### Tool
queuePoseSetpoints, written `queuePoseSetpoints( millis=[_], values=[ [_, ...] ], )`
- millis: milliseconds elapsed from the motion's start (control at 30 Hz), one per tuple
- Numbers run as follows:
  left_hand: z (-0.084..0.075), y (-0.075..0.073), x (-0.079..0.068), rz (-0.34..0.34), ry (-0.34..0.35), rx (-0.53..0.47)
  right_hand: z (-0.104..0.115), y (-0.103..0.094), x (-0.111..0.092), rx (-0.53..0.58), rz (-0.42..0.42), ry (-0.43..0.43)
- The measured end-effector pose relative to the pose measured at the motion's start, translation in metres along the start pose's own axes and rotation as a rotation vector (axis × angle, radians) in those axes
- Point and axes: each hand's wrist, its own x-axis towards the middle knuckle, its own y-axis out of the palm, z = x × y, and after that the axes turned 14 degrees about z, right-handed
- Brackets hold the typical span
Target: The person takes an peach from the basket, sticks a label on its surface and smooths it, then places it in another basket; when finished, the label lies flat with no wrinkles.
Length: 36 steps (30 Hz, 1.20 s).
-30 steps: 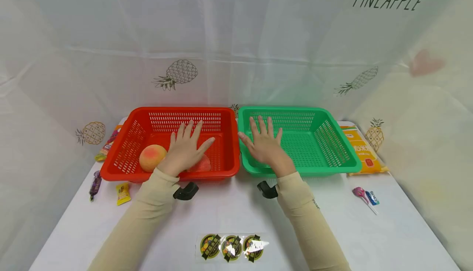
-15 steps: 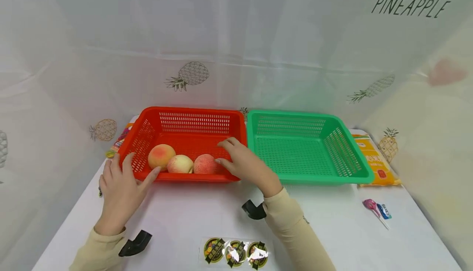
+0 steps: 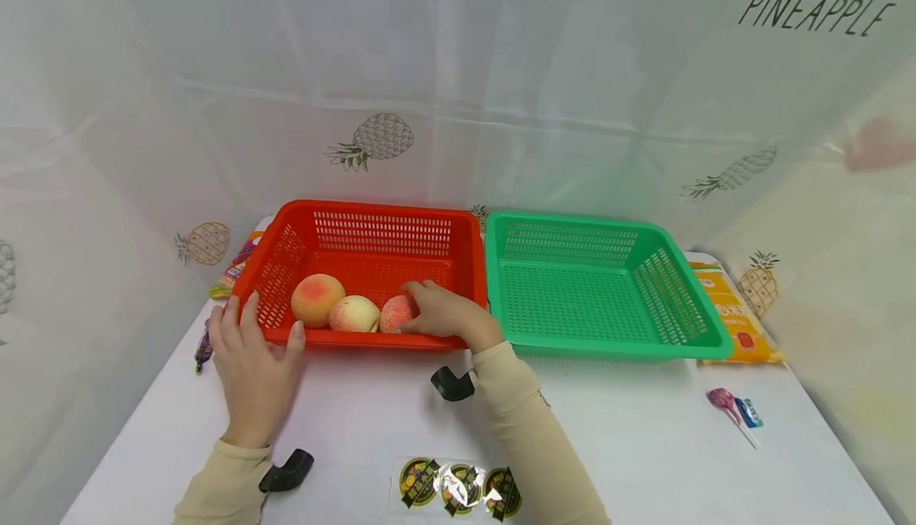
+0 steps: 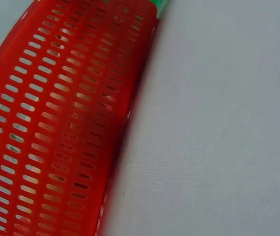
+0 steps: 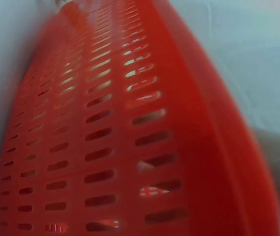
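Left of the frame's centre, the right hand (image 3: 449, 315) curls its fingers round the rightmost peach (image 3: 395, 313) in the red basket (image 3: 372, 340); the left hand (image 3: 255, 375), fingers wide, is at the basket's lower-left corner.

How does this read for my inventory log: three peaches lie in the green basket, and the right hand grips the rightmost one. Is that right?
Only the colour is wrong: the head view shows the three peaches in the red basket. The right hand does grip the rightmost peach.
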Motion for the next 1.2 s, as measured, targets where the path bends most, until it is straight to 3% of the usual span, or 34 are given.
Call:
queuePoseSetpoints(
  millis=[267,500,700,900,1033,1200],
  values=[
    [0.003,-0.001,-0.001,0.006,0.006,-0.003,-0.002,0.0,0.005,0.02,0.018,-0.028],
    [0.001,0.001,-0.001,0.006,0.023,0.001,-0.008,-0.01,-0.013,0.022,-0.106,-0.061],
    [0.002,-0.004,0.001,-0.009,0.03,0.028,-0.011,-0.026,-0.057,0.264,-0.249,-0.173],
    [0.001,-0.005,0.001,-0.024,0.043,0.022,-0.01,-0.027,-0.12,0.449,-0.26,-0.262],
    [0.0,-0.006,0.001,-0.01,0.033,0.017,-0.003,-0.017,-0.159,0.507,-0.233,-0.237],
    [0.0,-0.005,0.001,-0.013,0.046,0.003,-0.02,0.016,-0.173,0.504,-0.217,-0.211]
  ],
)
